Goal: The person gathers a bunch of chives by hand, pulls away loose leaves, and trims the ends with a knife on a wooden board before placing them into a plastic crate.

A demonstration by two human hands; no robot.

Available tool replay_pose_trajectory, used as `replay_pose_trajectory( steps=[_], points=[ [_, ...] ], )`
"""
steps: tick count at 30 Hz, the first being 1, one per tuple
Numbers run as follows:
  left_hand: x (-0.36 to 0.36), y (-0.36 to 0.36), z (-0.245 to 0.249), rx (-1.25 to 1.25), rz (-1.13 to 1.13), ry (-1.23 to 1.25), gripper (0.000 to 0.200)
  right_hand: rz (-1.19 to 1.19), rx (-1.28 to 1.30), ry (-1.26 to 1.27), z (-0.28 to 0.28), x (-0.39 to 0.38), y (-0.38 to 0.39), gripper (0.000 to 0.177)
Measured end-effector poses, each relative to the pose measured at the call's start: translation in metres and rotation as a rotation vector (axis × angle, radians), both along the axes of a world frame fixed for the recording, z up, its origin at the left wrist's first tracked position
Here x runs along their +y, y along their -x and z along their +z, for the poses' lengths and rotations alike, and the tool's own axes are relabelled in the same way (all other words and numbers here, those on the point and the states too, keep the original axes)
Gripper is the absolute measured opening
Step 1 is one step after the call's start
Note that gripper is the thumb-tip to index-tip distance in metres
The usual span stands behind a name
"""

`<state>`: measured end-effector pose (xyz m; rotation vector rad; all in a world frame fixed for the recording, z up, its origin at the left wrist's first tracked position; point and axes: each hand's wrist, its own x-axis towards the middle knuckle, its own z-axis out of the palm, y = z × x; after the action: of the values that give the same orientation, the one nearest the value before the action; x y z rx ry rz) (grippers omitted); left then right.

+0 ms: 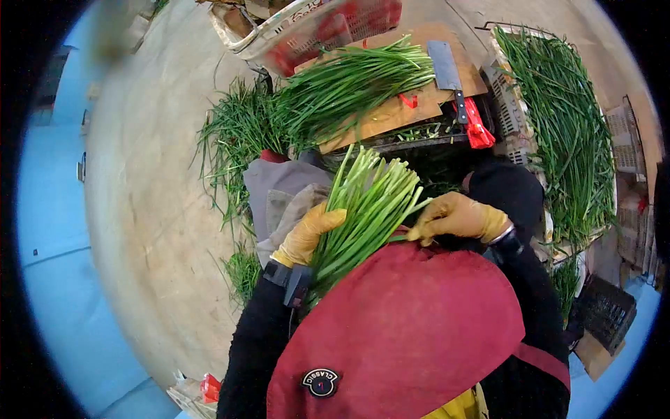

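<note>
A thick bunch of green chives (370,202) rests across my lap, its pale cut ends pointing away from me. My left hand (312,235), in a yellowish glove, is closed around the left side of this bunch. On the other side, my right hand (457,218), gloved the same way, has its fingers pinched together at the bunch's edge on a thin chive stalk (421,205). The fingertips partly hide that stalk. A dark red apron (398,314) covers my front, and the lower leaves of the bunch run down beside it.
Ahead, a cardboard sheet (380,126) bears a pile of chives (356,84), a cleaver (443,66) and red strips (477,126). A white crate (513,112) full of chives stands right. Loose chives (237,126) lie left. A red-and-white basket (328,35) stands behind.
</note>
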<state>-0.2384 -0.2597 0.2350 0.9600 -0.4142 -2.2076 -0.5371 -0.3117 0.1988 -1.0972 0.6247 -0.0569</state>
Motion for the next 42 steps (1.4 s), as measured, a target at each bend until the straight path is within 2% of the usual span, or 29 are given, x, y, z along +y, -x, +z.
replay_pose_trajectory(
  steps=[2,5,8,9,10,12,15,19,20,22,23,26,28,29,30,33,36,40,42],
  points=[
    [0.003,-0.004,-0.009,-0.006,0.011,0.013,0.058,0.110,0.267,0.193,-0.019,-0.006,0.020,0.026],
    [0.004,-0.006,-0.015,0.007,0.016,-0.012,0.057,0.258,0.589,0.706,0.010,-0.008,0.019,0.047],
    [0.002,-0.006,-0.016,-0.033,-0.001,0.031,0.056,0.006,0.200,0.617,0.014,-0.009,0.008,0.062],
    [0.001,-0.012,-0.028,-0.146,-0.045,0.097,0.058,-0.021,0.074,0.631,-0.004,-0.007,0.004,0.065],
    [0.002,-0.011,-0.025,-0.147,-0.037,0.078,0.059,-0.038,0.031,0.652,-0.009,-0.007,-0.002,0.065],
    [0.003,-0.005,-0.017,-0.147,-0.022,0.041,0.063,-0.116,-0.173,0.323,-0.015,-0.013,-0.019,0.066],
    [0.003,-0.004,-0.013,-0.126,-0.052,0.055,0.065,-0.242,-0.198,0.006,-0.005,-0.021,-0.040,0.069],
    [-0.002,0.003,-0.009,-0.077,-0.064,0.040,0.058,-0.444,-0.478,-0.095,0.002,-0.026,-0.078,0.076],
    [-0.004,0.005,-0.005,-0.068,-0.080,0.009,0.054,-0.445,-0.539,-0.206,0.009,-0.027,-0.084,0.081],
    [-0.009,0.011,0.005,-0.051,-0.110,-0.056,0.048,-0.475,-0.627,-0.237,0.012,-0.030,-0.095,0.083],
    [-0.008,0.015,0.000,0.010,-0.071,-0.107,0.042,-0.489,-0.649,-0.252,0.015,-0.031,-0.100,0.082],
    [-0.008,0.013,-0.010,-0.087,-0.186,0.015,0.055,-0.539,-0.636,-0.272,0.026,-0.031,-0.105,0.076],
    [-0.008,0.014,0.013,-0.116,-0.140,0.123,0.059,-0.560,-0.530,-0.240,0.028,-0.032,-0.104,0.070],
    [-0.010,0.015,0.031,-0.129,-0.126,0.150,0.062,-0.656,-0.518,-0.229,0.021,-0.028,-0.108,0.057],
    [-0.011,0.015,0.040,-0.141,-0.112,0.175,0.064,-0.702,-0.512,-0.239,0.021,-0.028,-0.108,0.055],
    [-0.013,0.008,0.003,-0.109,-0.252,0.366,0.071,-0.823,-0.477,-0.216,0.023,-0.027,-0.108,0.049],
    [-0.016,0.007,-0.001,-0.146,-0.345,0.426,0.076,-0.986,-0.446,-0.176,0.021,-0.027,-0.114,0.037],
    [-0.009,0.002,0.009,-0.212,-0.328,0.388,0.082,-1.146,-0.514,-0.074,0.016,-0.047,-0.117,0.032],
    [-0.008,0.000,0.014,-0.231,-0.286,0.347,0.085,-1.143,-0.575,-0.059,0.025,-0.054,-0.129,0.031]
  ],
)
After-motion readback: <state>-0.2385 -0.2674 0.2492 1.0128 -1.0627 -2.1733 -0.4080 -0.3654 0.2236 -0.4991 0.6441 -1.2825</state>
